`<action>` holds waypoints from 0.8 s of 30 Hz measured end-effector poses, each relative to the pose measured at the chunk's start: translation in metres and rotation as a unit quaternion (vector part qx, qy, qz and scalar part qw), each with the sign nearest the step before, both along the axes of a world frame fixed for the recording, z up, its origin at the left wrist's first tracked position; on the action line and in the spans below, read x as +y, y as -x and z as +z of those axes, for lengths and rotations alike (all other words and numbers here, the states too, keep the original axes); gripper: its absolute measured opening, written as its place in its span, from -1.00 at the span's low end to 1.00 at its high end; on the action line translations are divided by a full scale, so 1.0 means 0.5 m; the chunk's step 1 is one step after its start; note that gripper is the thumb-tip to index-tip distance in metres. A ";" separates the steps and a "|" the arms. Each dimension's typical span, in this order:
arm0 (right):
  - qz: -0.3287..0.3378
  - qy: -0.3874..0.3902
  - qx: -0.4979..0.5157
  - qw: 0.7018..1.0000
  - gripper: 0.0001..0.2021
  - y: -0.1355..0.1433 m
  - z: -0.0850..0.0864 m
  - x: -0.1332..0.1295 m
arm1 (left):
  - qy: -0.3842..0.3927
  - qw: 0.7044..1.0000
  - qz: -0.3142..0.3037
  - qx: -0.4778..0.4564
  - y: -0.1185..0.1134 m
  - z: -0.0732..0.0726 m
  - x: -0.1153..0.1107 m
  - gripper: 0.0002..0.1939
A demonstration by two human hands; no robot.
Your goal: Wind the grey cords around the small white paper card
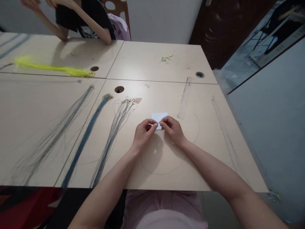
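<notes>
My left hand [145, 130] and my right hand [172, 128] are closed in pinches, their fingertips nearly meeting over a small white card [160, 116] on the table. A fine cord [164, 174] curves across the tabletop from below my left hand, under my right forearm and up toward the ruler. The fingertips appear to pinch this cord, though the bit between them is too small to see clearly. A clear ruler [184, 98] lies right of my right hand. Left of my left hand is a bundle of grey-blue cords [111, 136] with gold-coloured metal ends.
More bundles lie leftward: a blue one [89, 133], a grey one [64, 127] and a bright yellow one [54, 67]. Thin strands [224, 127] lie near the right edge. Yellow-green scraps [166, 58] are at the back. A person [83, 19] sits across the table [147, 63].
</notes>
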State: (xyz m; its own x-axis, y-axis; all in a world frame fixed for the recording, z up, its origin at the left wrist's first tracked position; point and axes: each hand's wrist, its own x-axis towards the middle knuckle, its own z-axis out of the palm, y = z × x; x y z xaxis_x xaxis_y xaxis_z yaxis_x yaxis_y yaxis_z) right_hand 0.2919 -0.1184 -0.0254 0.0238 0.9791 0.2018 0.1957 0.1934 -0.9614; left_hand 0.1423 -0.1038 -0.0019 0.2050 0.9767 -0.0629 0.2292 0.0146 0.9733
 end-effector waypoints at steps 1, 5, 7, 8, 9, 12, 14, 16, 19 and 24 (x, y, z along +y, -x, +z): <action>0.000 0.000 -0.001 1.000 -0.86 0.000 0.000 0.000 | -0.002 1.000 0.001 0.003 0.000 -0.001 0.000 -0.79; 0.002 0.000 0.002 1.000 -0.87 0.001 0.001 0.000 | -0.011 1.000 0.001 0.009 0.001 -0.005 0.002 -0.79; 0.002 0.000 0.003 1.000 -0.87 0.001 0.000 -0.001 | -0.014 1.000 0.000 0.010 0.001 -0.007 0.003 -0.79; 0.001 -0.001 0.003 1.000 -0.87 0.002 0.000 -0.001 | -0.014 1.000 -0.001 0.009 0.001 -0.008 0.003 -0.79; 0.001 -0.002 0.004 1.000 -0.87 0.002 -0.001 -0.001 | -0.013 1.000 -0.003 0.007 0.001 -0.009 0.004 -0.79; 0.001 -0.005 0.003 1.000 -0.87 0.002 -0.001 0.000 | -0.010 1.000 -0.005 0.001 0.001 -0.013 0.005 -0.80; 0.002 -0.006 0.002 1.000 -0.87 0.002 -0.001 0.001 | -0.009 1.000 -0.006 -0.002 0.001 -0.014 0.005 -0.81; 0.001 -0.007 -0.002 1.000 -0.87 0.002 -0.001 0.001 | -0.008 1.000 -0.006 -0.003 0.000 -0.016 0.005 -0.81; 0.000 -0.008 -0.006 1.000 -0.87 0.002 0.000 0.000 | -0.008 1.000 -0.003 -0.006 -0.002 -0.016 0.004 -0.81; 0.003 -0.005 -0.016 1.000 -0.86 0.000 -0.001 -0.001 | -0.009 1.000 -0.001 -0.009 -0.004 -0.017 0.002 -0.81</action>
State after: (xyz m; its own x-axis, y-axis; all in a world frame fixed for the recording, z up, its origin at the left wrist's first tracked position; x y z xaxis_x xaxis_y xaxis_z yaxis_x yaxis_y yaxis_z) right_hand 0.2917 -0.1187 -0.0258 0.0122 0.9772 0.2120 0.2246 0.2039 -0.9529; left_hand 0.1444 -0.1027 -0.0106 0.2078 0.9773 -0.0408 0.2124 -0.0044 0.9772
